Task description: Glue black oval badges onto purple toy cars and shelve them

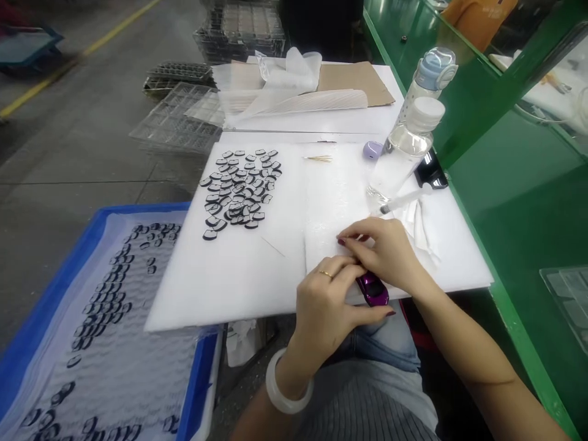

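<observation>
At the near edge of the white board: both hands meet over a small purple toy car (373, 289).
Left hand (328, 306): curled closed around the purple toy car from the near side, thumb stretched toward the right along its lower edge; a thin ring sits on one finger and a pale bangle (287, 384) circles the wrist.
Right hand (386, 248): laid over the far side of the car, fingertips pinched together just above it; whether they hold some small piece I cannot tell.
Purple toy car: lying on the front edge of the white board (257, 269), partly hidden by both hands, only its glossy end showing.
Syringe (404, 201): lies on the board just beyond the right hand, beside crumpled white tissue (420, 226).
Clear bottle (407, 150): stands behind the syringe, white cap on; a second bottle with a pale blue lid (434, 67) stands behind it.
Black-and-white pieces (239, 190): a loose heap on the far left of the board, well apart from the hands.
Blue tray (55, 294): left of the board, lower, holding more of the same pieces on a white sheet.
Toothpicks (318, 158): a few lie at the far edge of the board.
Green bench wall (505, 196): runs along the right side.
</observation>
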The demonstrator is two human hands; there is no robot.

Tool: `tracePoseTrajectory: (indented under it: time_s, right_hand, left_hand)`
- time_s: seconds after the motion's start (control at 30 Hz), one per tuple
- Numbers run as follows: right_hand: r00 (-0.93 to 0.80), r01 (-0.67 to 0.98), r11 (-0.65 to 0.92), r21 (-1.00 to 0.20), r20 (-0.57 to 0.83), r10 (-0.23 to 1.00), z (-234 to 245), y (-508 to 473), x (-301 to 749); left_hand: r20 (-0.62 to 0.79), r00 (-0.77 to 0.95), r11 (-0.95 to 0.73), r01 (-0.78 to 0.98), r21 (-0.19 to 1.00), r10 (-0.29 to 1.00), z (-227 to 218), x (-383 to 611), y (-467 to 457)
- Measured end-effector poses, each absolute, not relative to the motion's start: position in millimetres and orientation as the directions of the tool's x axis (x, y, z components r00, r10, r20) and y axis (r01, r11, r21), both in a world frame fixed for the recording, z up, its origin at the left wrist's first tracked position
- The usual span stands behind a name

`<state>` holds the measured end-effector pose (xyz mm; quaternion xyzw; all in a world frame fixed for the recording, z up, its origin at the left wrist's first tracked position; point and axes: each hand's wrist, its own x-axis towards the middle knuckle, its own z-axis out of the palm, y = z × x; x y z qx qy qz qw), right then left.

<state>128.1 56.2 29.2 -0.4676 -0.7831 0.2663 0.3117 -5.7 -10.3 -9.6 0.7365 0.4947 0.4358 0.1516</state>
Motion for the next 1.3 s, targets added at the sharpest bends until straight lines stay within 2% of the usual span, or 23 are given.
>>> tracePoseTrajectory:
  time_s: [0.1,0.17,0.27,0.43,0.5,0.57,0.63,0.67,0.77,0.87,1.03,1.1,1.2,1.3]
  right_hand:
    - [-0.267,0.46,0.528,-0.714,0.456,0.849,37,45,134]
    - [-0.195,0.369,0.573,-0.732,0.542,0.818,46,24,146]
    - [-0.155,0.325,0.508,-0.798,0.485,0.86,51,-6,163]
    - [-0.202,0.325,0.419,-0.847,0.371,0.906,32,-17,165]
    - [-0.189,0.284,0.433,-0.855,0.393,0.9,27,-12,160]
    - [-0.112,0.24,0.491,-0.837,0.479,0.871,30,-6,155]
    - [-0.049,0.238,0.544,-0.805,0.55,0.834,38,-2,152]
    - [-0.071,0.254,0.542,-0.801,0.544,0.836,42,0,152]
    - [-0.246,0.375,0.452,-0.809,0.384,0.89,50,0,154]
    - [-0.289,0.473,0.39,-0.79,0.279,0.916,46,-4,155]
    - [-0.074,0.231,0.493,-0.839,0.49,0.869,39,-4,153]
    - [-0.028,0.217,0.507,-0.834,0.514,0.857,43,0,151]
    - [-0.088,0.259,0.501,-0.826,0.497,0.863,49,13,145]
    - [-0.235,0.377,0.524,-0.764,0.468,0.852,46,37,131]
  left_hand:
    - [0.493,0.124,-0.464,0.585,0.665,0.861,-9,-6,-11]
    - [0.487,0.121,-0.463,0.568,0.681,0.865,-9,-7,-11]
    - [0.48,0.114,-0.457,0.554,0.696,0.87,-9,-7,-11]
    - [0.487,0.126,-0.468,0.556,0.687,0.864,-8,-7,-11]
    - [0.485,0.127,-0.468,0.553,0.689,0.865,-8,-7,-10]
    - [0.49,0.122,-0.47,0.548,0.692,0.863,-8,-7,-10]
    - [0.499,0.113,-0.474,0.543,0.693,0.859,-8,-6,-10]
    - [0.501,0.109,-0.474,0.542,0.694,0.858,-9,-6,-10]
    - [0.497,0.102,-0.466,0.547,0.695,0.862,-9,-6,-10]
    - [0.493,0.111,-0.467,0.546,0.695,0.863,-10,-6,-10]
    - [0.494,0.109,-0.467,0.547,0.695,0.863,-10,-7,-10]
    - [0.497,0.112,-0.47,0.55,0.69,0.86,-10,-7,-11]
    - [0.487,0.116,-0.462,0.559,0.688,0.866,-9,-7,-11]
    - [0.481,0.124,-0.456,0.584,0.672,0.868,-9,-6,-11]
